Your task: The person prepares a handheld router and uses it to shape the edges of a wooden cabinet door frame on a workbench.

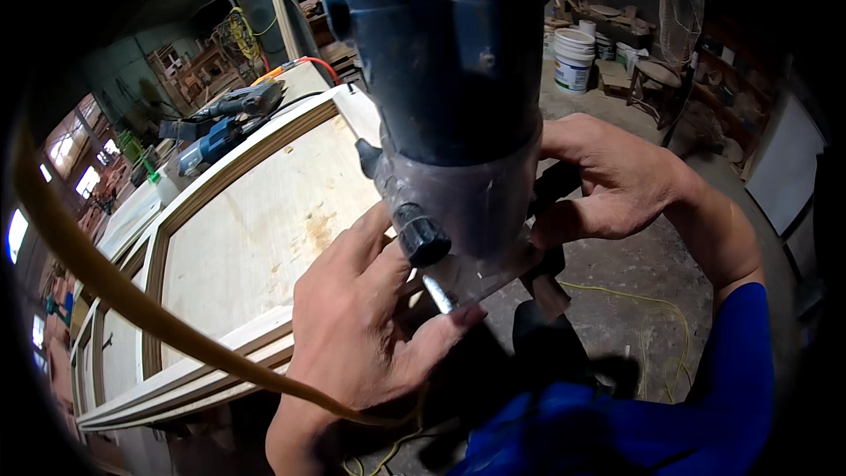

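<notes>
Starting at my far left, a thick brownish-yellow cord [141,300] arcs close in front of me and down over my left wrist. Beyond it is a small container with a green nozzle [152,174]; I can't make out what it holds. Next come a blue-bodied power tool [211,143] and a dark grey one [251,99], lying near each other, with an orange-red hose [304,62] behind them. On the nearer side lies a long pale wooden panel with raised frames [238,229], a few tan marks on its face.

Just right of its edge, my left hand [352,326] grasps the lower part of a dark blue cylindrical power tool [458,62], my thumb at the rim of its transparent plastic collar [467,194], below a black ribbed knob [421,238]. The tool stands roughly upright right in front of me, between my hands. My right hand [608,181] grips its other side, fingers and thumb curled round a black part.

Farther right, on the concrete floor [608,286], sits a white plastic bucket with a blue-and-green label [575,60]; its contents are hidden from me. A thin yellow cord [679,322] loops nearer by. Beyond are a low round-seated stool [656,75] and a flat white board [789,163], leaning.
</notes>
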Available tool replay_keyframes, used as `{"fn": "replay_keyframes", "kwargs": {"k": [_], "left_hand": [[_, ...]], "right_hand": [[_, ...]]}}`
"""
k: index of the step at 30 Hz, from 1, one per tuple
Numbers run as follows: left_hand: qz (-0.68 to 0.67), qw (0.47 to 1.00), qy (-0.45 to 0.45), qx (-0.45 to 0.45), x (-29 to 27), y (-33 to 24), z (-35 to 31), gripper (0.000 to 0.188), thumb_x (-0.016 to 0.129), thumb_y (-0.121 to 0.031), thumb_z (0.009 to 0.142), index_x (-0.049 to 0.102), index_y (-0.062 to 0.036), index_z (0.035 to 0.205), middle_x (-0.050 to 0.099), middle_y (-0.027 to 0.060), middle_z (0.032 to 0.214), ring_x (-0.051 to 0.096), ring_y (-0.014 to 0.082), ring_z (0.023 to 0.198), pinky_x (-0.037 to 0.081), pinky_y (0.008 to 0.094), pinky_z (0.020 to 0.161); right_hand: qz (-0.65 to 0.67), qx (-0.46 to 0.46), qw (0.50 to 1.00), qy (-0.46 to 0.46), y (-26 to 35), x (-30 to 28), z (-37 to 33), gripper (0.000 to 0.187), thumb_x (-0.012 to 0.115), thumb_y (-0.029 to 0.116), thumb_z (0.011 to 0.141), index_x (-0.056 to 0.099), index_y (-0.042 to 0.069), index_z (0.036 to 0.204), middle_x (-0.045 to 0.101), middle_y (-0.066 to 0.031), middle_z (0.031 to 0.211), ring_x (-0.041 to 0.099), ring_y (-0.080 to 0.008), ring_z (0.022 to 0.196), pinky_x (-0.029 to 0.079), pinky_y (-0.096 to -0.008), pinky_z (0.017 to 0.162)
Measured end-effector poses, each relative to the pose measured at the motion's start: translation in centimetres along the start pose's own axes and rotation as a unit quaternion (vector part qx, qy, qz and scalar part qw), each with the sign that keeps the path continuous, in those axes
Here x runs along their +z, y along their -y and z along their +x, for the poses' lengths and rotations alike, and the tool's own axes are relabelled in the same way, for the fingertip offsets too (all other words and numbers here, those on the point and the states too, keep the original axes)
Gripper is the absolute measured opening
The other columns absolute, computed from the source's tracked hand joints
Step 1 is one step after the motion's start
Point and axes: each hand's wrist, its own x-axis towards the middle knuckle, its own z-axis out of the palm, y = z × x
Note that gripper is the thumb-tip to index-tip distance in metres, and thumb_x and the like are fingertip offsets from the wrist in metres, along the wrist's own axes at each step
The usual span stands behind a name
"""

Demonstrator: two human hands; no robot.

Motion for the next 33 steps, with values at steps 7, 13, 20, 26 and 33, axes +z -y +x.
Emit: {"fn": "replay_keyframes", "kwargs": {"k": [7, 13, 20, 26, 33], "left_hand": [[0.049, 0.999, 0.005, 0.015, -0.2, -0.3, 0.4, 0.059, 0.082, -0.038, 0.079, 0.068, -0.0042, 0.126, 0.064, 0.0224, 0.128, 0.067, 0.0381, 0.103, 0.055, 0.0441, 0.086], [0.034, 0.997, -0.046, 0.045, 0.2, -0.3, 0.6, 0.049, 0.087, -0.033, 0.074, 0.073, -0.0043, 0.111, 0.067, 0.0134, 0.096, 0.068, 0.0279, 0.086, 0.053, 0.0373, 0.073], [0.049, 0.997, -0.042, 0.053, 0.1, -0.4, 0.9, 0.047, 0.087, -0.035, 0.074, 0.072, -0.0027, 0.104, 0.066, 0.0139, 0.096, 0.066, 0.0287, 0.083, 0.053, 0.0372, 0.072], [0.042, 0.998, -0.035, 0.042, 0.2, -0.5, 0.8, 0.045, 0.086, -0.035, 0.076, 0.071, -0.0018, 0.102, 0.065, 0.0136, 0.095, 0.067, 0.0278, 0.083, 0.053, 0.0370, 0.071], [-0.003, 0.999, 0.014, -0.030, 0.3, -0.4, 0.5, 0.053, 0.083, -0.036, 0.078, 0.070, -0.0033, 0.117, 0.065, 0.0215, 0.126, 0.066, 0.0388, 0.098, 0.054, 0.0436, 0.084]], "right_hand": [[0.012, -0.001, 1.000, -0.010, -0.6, 0.7, 0.4, 0.064, 0.077, 0.025, 0.091, 0.048, 0.003, 0.143, 0.065, -0.0151, 0.126, 0.065, -0.0275, 0.117, 0.053, -0.0438, 0.103], [-0.018, -0.016, 1.000, -0.016, -0.6, 0.5, 0.4, 0.062, 0.076, 0.019, 0.091, 0.047, 0.004, 0.143, 0.065, -0.0148, 0.125, 0.066, -0.0269, 0.114, 0.056, -0.0444, 0.099], [-0.002, 0.003, 1.000, -0.023, -0.9, 0.2, -0.1, 0.063, 0.078, 0.017, 0.088, 0.048, 0.006, 0.143, 0.067, -0.0123, 0.119, 0.068, -0.0252, 0.109, 0.061, -0.0387, 0.088], [-0.003, -0.038, 0.999, -0.022, -1.1, 0.0, 0.2, 0.062, 0.079, 0.017, 0.088, 0.051, 0.004, 0.142, 0.069, -0.0138, 0.120, 0.068, -0.0244, 0.107, 0.057, -0.0403, 0.097], [-0.001, 0.022, 0.991, -0.135, -2.8, -1.4, -2.8, 0.042, 0.066, 0.015, 0.098, 0.058, 0.002, 0.137, 0.071, -0.0137, 0.117, 0.068, -0.0218, 0.109, 0.056, -0.0349, 0.094]]}}
